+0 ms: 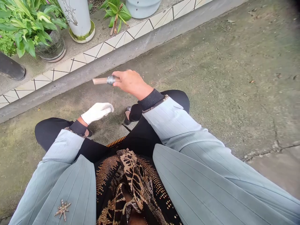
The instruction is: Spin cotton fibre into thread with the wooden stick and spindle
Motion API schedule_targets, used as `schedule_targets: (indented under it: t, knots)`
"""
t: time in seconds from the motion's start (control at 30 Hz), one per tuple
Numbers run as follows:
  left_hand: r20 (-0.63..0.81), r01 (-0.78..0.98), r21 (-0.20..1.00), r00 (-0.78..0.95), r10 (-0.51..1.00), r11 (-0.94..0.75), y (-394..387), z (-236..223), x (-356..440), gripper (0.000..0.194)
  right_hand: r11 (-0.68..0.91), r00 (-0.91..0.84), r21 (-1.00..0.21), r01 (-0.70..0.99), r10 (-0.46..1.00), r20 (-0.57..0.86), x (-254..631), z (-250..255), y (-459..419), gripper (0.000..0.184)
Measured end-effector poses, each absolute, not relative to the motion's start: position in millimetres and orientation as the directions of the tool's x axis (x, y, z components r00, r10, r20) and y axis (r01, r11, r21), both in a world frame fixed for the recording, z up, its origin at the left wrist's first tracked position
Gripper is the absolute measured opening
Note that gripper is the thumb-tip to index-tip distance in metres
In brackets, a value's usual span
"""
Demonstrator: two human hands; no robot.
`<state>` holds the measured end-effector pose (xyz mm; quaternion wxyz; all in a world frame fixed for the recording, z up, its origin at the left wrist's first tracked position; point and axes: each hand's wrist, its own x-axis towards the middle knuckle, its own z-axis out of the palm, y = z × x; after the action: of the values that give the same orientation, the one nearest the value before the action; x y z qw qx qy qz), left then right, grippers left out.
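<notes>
Silver thread sat in a narrow band around a cardboard tube, which the right hand held out level above the concrete ground. The right fingers curled closed over the tube and the edge of the band, and a long bare stretch of tube stuck out past them toward the left of the view. From the band, one fine strand dropped to the left hand, which wore a white glove. Its fingers were bunched narrowly together, with the strand running to their tip. As far as the view showed, only this small amount of thread lay on the tube, and much of the visible tube was uncovered. How thick the band was, and whether thread lay under the right fingers, was hidden. The glove hid the left fingers, so whether they pinched the strand or it only touched them was impossible to make out, and the strand itself was so thin that it almost faded against the ground. Pale pinstriped jacket sleeves with dark cuffs ran toward both hands, above black trousers and a black-and-gold patterned cloth. Beyond the hands lay a concrete curb, and potted plants were cut off by the top edge of the view.
</notes>
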<state>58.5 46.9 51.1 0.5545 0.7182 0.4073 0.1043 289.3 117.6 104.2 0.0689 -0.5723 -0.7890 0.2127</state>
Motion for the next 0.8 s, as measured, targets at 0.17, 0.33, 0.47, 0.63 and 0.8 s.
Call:
schedule_targets:
  t: [0.17, 0.33, 0.47, 0.63, 0.8]
  knots:
    - [-0.27, 0.485, 0.864, 0.67, 0.692, -0.133, 49.2, 65.9, 53.1, 0.033, 0.353, -0.395, -0.179, 0.918, 0.839, -0.373, 282.7, 112.1, 112.8, 0.038]
    - [-0.104, 0.52, 0.832, 0.485, 0.868, -0.191, 60.3, 77.8, 38.5, 0.033, 0.598, -0.624, -0.267, 0.756, 0.536, -0.568, 274.9, 125.7, 104.7, 0.037]
    - [-0.082, 0.542, 0.82, 0.429, 0.9, -0.184, 67.0, 77.5, 31.3, 0.031, 0.596, -0.729, -0.445, 0.668, 0.409, -0.549, 272.3, 128.9, 100.9, 0.037]
    - [-0.091, 0.515, 0.851, 0.347, 0.934, -0.108, 74.6, 63.9, 29.9, 0.027, 0.538, -0.831, -0.634, 0.556, 0.361, -0.423, 280.5, 124.0, 103.7, 0.036]
    - [-0.124, 0.405, 0.914, 0.256, 0.959, 0.01, 82.7, 45.8, 33.0, 0.026, 0.465, -0.826, -0.753, 0.465, 0.535, -0.179, 293.6, 122.8, 108.0, 0.041]
